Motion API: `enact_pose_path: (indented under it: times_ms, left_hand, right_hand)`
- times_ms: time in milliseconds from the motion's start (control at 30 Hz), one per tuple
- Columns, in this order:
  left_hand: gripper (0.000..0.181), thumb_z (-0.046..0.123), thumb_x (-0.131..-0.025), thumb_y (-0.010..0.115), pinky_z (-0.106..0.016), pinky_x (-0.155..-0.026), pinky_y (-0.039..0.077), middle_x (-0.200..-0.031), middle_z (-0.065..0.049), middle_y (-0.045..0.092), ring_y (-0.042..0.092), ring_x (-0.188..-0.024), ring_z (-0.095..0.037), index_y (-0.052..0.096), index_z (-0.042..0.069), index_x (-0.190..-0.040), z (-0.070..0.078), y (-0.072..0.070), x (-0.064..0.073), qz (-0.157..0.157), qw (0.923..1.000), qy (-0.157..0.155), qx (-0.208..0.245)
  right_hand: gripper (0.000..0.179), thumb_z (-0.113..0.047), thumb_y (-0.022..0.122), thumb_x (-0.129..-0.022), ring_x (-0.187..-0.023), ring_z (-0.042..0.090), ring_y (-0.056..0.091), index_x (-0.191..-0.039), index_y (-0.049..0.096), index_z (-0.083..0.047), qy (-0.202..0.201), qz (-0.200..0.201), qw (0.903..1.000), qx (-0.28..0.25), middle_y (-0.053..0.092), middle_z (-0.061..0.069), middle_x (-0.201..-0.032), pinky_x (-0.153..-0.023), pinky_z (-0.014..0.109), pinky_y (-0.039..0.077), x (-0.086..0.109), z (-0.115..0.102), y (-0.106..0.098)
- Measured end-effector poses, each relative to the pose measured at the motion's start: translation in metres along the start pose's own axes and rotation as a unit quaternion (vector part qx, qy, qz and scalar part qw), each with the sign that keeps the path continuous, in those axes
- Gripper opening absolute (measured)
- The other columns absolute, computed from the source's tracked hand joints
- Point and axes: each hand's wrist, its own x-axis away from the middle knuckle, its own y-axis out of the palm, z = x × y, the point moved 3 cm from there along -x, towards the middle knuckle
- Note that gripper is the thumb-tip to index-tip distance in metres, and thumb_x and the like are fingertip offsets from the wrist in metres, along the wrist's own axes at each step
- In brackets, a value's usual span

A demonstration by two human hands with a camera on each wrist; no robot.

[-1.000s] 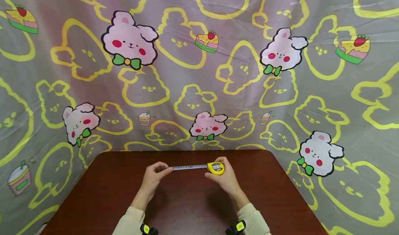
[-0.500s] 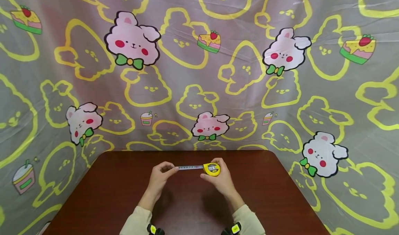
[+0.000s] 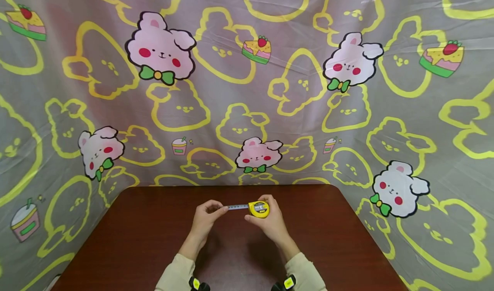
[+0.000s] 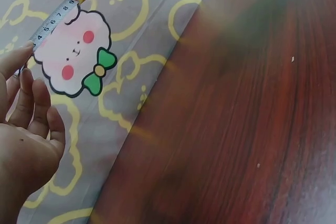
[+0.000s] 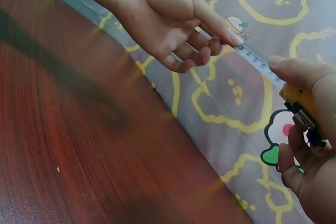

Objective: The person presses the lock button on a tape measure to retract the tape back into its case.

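Observation:
A yellow tape measure (image 3: 258, 209) is held above the table in my right hand (image 3: 270, 220), the thumb below the case and the fingers behind it. Its short white blade (image 3: 238, 207) runs leftward out of the case, with black numbers facing up. My left hand (image 3: 206, 220) pinches the blade's free end between thumb and forefinger. In the left wrist view the blade (image 4: 52, 23) shows marks up to about 9 beside the case. The right wrist view shows the case (image 5: 300, 106) in the right palm, while the left hand's other fingers curl loosely below the blade.
A dark red-brown wooden table (image 3: 127, 239) lies under both hands. Around its back and sides hangs a grey curtain (image 3: 293, 162) printed with yellow outlines and white rabbit faces. Black devices with yellow labels sit on both cuffs.
The visible blade has grown shorter. My left hand has moved right toward the case, and my right hand has shifted slightly left, so the hands are closer together.

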Motion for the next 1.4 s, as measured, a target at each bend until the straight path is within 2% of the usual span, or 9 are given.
enact_pose_path:
  times_ms: [233, 333, 433, 600, 867, 1033, 1167, 1400]
  left_hand:
    - [0.014, 0.001, -0.088, 0.082, -0.030, -0.074, 0.047, -0.085, -0.006, 0.065, 0.058, -0.084, -0.024, 0.071, -0.005, -0.094, 0.006, 0.017, 0.002, -0.010, 0.9998, -0.006, -0.013]
    - [0.013, 0.002, -0.089, 0.081, -0.030, -0.074, 0.046, -0.086, -0.008, 0.065, 0.057, -0.085, -0.026, 0.071, -0.005, -0.094, 0.006, 0.022, 0.001, -0.014, 0.9996, -0.009, -0.023]
    - [0.015, 0.006, -0.089, 0.082, -0.030, -0.075, 0.046, -0.087, -0.007, 0.066, 0.058, -0.084, -0.022, 0.072, -0.003, -0.095, 0.006, 0.026, 0.001, -0.018, 0.9996, -0.009, -0.021]
    - [0.022, 0.015, -0.087, 0.086, -0.032, -0.077, 0.047, -0.089, -0.008, 0.066, 0.059, -0.085, -0.021, 0.073, 0.000, -0.096, 0.003, 0.028, 0.000, -0.030, 0.9995, -0.004, -0.011]
    - [0.023, 0.022, -0.088, 0.086, -0.036, -0.081, 0.048, -0.093, -0.007, 0.069, 0.061, -0.091, -0.024, 0.076, 0.004, -0.098, -0.002, 0.027, 0.002, -0.029, 0.9990, -0.016, -0.030]
    - [0.027, 0.022, -0.091, 0.083, -0.038, -0.086, 0.048, -0.099, -0.008, 0.071, 0.063, -0.096, -0.024, 0.075, 0.000, -0.105, -0.004, 0.030, 0.005, -0.046, 0.9984, -0.017, -0.027]
    - [0.028, 0.023, -0.094, 0.080, -0.039, -0.088, 0.047, -0.104, -0.008, 0.071, 0.062, -0.100, -0.024, 0.075, 0.000, -0.108, -0.004, 0.034, 0.008, -0.063, 0.9974, -0.021, -0.027]
    - [0.032, 0.028, -0.099, 0.073, -0.041, -0.089, 0.049, -0.114, -0.008, 0.070, 0.064, -0.100, -0.023, 0.073, 0.003, -0.119, 0.000, 0.038, 0.012, -0.115, 0.9926, -0.028, -0.027]
  right_hand:
    - [0.068, -0.021, 0.095, -0.074, -0.096, 0.026, 0.059, -0.123, 0.051, -0.005, 0.000, -0.008, 0.9999, -0.007, 0.053, 0.009, -0.111, -0.077, 0.032, 0.054, 0.003, 0.000, 0.003]
    - [0.067, -0.022, 0.095, -0.075, -0.097, 0.026, 0.059, -0.123, 0.051, -0.006, 0.000, -0.008, 0.9999, -0.010, 0.052, 0.009, -0.112, -0.077, 0.032, 0.055, 0.004, 0.000, 0.004]
    - [0.067, -0.024, 0.095, -0.074, -0.097, 0.025, 0.059, -0.123, 0.052, -0.008, 0.003, -0.003, 1.0000, -0.003, 0.053, 0.008, -0.112, -0.077, 0.032, 0.055, 0.004, -0.001, 0.005]
    - [0.065, -0.026, 0.095, -0.073, -0.095, 0.026, 0.057, -0.121, 0.054, -0.012, 0.008, 0.012, 0.9998, 0.011, 0.052, 0.008, -0.111, -0.075, 0.034, 0.054, 0.005, -0.002, 0.007]
    - [0.064, -0.029, 0.095, -0.073, -0.094, 0.024, 0.056, -0.119, 0.054, -0.011, -0.002, 0.010, 0.9997, 0.024, 0.051, 0.007, -0.109, -0.074, 0.034, 0.052, 0.007, -0.004, 0.014]
    - [0.062, -0.032, 0.095, -0.072, -0.093, 0.022, 0.056, -0.116, 0.054, -0.017, -0.013, 0.010, 0.9990, 0.040, 0.051, 0.005, -0.107, -0.072, 0.033, 0.052, 0.007, -0.004, 0.020]
    - [0.064, -0.033, 0.096, -0.072, -0.093, 0.022, 0.056, -0.117, 0.054, -0.017, -0.016, 0.007, 0.9988, 0.046, 0.052, 0.004, -0.107, -0.072, 0.032, 0.053, 0.010, -0.002, 0.024]
    - [0.064, -0.032, 0.096, -0.071, -0.092, 0.022, 0.055, -0.117, 0.054, -0.016, -0.020, 0.012, 0.9986, 0.048, 0.051, 0.005, -0.107, -0.073, 0.033, 0.051, 0.012, -0.003, 0.026]
